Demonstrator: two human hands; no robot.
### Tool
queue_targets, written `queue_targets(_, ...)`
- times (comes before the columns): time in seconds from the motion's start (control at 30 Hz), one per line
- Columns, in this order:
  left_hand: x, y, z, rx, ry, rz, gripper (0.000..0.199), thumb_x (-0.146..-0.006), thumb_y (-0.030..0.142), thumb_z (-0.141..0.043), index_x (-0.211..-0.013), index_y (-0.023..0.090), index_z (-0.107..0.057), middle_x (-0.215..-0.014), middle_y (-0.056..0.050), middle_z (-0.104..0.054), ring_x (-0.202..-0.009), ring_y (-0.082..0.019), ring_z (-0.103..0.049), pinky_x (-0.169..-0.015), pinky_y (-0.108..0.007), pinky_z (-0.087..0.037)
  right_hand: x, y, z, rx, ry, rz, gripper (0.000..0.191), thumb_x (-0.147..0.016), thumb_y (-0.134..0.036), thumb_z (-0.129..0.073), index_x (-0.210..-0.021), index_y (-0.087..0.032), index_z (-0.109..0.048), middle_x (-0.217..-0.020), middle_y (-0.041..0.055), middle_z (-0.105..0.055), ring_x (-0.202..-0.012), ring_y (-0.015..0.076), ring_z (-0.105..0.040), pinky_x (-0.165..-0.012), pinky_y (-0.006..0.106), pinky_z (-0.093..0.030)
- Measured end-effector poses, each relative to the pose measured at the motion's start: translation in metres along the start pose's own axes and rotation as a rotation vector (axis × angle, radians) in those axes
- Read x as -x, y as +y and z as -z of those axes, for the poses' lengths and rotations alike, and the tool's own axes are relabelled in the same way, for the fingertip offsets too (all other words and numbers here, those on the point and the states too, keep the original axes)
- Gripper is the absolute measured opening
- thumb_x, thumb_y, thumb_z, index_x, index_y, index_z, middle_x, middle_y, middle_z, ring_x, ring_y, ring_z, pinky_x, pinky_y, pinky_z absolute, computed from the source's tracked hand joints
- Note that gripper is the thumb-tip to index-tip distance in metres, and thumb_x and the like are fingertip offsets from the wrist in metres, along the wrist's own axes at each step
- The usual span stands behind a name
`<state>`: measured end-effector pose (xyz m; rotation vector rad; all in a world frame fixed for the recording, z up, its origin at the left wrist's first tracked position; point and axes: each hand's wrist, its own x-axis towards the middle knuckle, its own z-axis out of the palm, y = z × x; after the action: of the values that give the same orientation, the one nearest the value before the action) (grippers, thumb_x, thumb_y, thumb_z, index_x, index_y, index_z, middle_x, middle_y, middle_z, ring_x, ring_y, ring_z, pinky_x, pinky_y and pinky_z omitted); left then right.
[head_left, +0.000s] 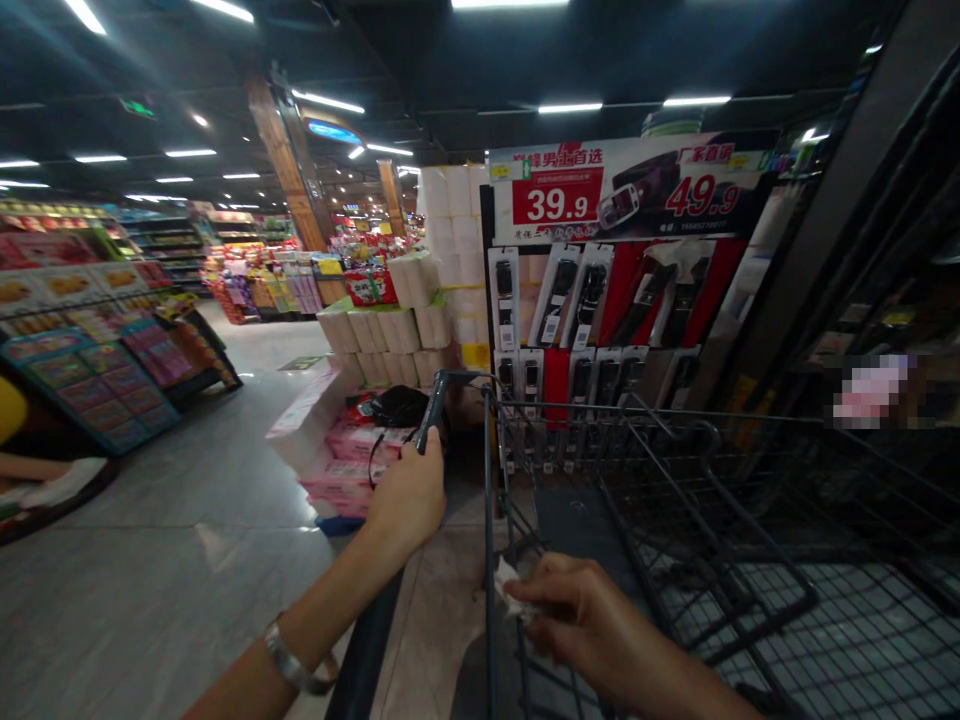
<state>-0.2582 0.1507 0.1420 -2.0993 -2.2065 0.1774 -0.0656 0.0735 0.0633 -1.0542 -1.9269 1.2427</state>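
In the head view, my left hand (412, 490) is closed around the dark handle (433, 405) of a shopping cart. A metal bracelet circles that wrist. My right hand (581, 610) pinches a crumpled white tissue (508, 588) between thumb and fingers. The tissue is at the near wire edge of the cart basket (488, 500); whether it touches the wire I cannot tell. Dark wire mesh forms the cart, and a grey panel (574, 530) lies inside it.
Behind the cart stands a rack of packaged belts (589, 290) under a price sign (622, 195). Stacked paper packs (382, 330) and pink packages (349, 470) sit left of it. Tiled floor (217, 480) runs along the left, past a display stand (97, 385).
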Motion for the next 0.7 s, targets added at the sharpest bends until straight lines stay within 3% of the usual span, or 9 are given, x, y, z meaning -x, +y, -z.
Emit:
queue_targets(0.1, 0.003, 0.001, 0.002, 0.007, -0.006, 0.007, 0.059, -0.085, 0.006, -0.030, -0.144, 0.010, -0.023, -0.119, -0.023, -0.052, -0.094, -0.026, -0.065, -0.074, -0.034, -0.051, 0.011, 0.000, 0.002, -0.024, -0.040, 0.031, 0.028, -0.079, -0.012, -0.053, -0.096, -0.024, -0.072, -0.083, 0.0017, -0.059, -0.081, 0.0143, -0.058, -0.065, 0.022, -0.044)
queue_targets(0.23, 0.011, 0.004, 0.008, 0.018, -0.034, 0.027, 0.061, -0.084, 0.003, -0.029, -0.144, 0.011, -0.024, -0.117, -0.023, -0.052, -0.094, -0.026, -0.065, -0.074, -0.035, -0.052, 0.005, 0.012, 0.003, -0.017, 0.023, 0.071, 0.027, -0.085, -0.018, -0.051, -0.104, -0.022, -0.070, -0.084, 0.0029, -0.059, -0.074, 0.0133, -0.058, -0.062, 0.022, -0.045)
queue_targets(0.33, 0.016, 0.004, 0.009, 0.035, -0.024, 0.031, 0.061, -0.084, 0.003, -0.031, -0.144, 0.012, -0.023, -0.115, -0.023, -0.053, -0.095, -0.026, -0.065, -0.075, -0.036, -0.052, -0.010, 0.020, 0.004, 0.049, 0.141, 0.119, 0.025, -0.086, -0.020, -0.051, -0.103, -0.021, -0.069, -0.080, 0.0026, -0.060, -0.069, 0.0132, -0.058, -0.062, 0.022, -0.045)
queue_targets(0.5, 0.019, 0.004, 0.006, 0.124, -0.021, 0.025, 0.059, -0.084, 0.001, -0.031, -0.143, 0.009, -0.028, -0.117, -0.024, -0.054, -0.095, -0.026, -0.065, -0.074, -0.036, -0.053, -0.023, 0.015, -0.001, 0.138, 0.359, 0.247, 0.024, -0.089, -0.025, -0.052, -0.109, -0.023, -0.065, -0.091, 0.0046, -0.064, -0.083, 0.0154, -0.061, -0.071, 0.022, -0.048)
queue_targets(0.6, 0.021, 0.005, 0.006, 0.172, -0.024, 0.047, 0.060, -0.085, -0.001, -0.029, -0.144, 0.008, -0.025, -0.117, -0.024, -0.054, -0.098, -0.026, -0.065, -0.075, -0.036, -0.054, -0.026, 0.007, -0.009, 0.208, 0.352, 0.342, 0.026, -0.089, -0.025, -0.052, -0.113, -0.024, -0.062, -0.088, 0.0033, -0.063, -0.078, 0.0141, -0.061, -0.070, 0.021, -0.048)
queue_targets(0.7, 0.024, 0.007, 0.007, 0.200, -0.007, 0.061, 0.058, -0.087, 0.001, -0.030, -0.144, 0.007, -0.025, -0.119, -0.025, -0.053, -0.101, -0.026, -0.064, -0.078, -0.036, -0.054, -0.036, 0.003, -0.012, 0.295, 0.355, 0.343, 0.027, -0.091, -0.026, -0.050, -0.114, -0.024, -0.062, -0.089, 0.0037, -0.061, -0.078, 0.0140, -0.060, -0.068, 0.020, -0.048)
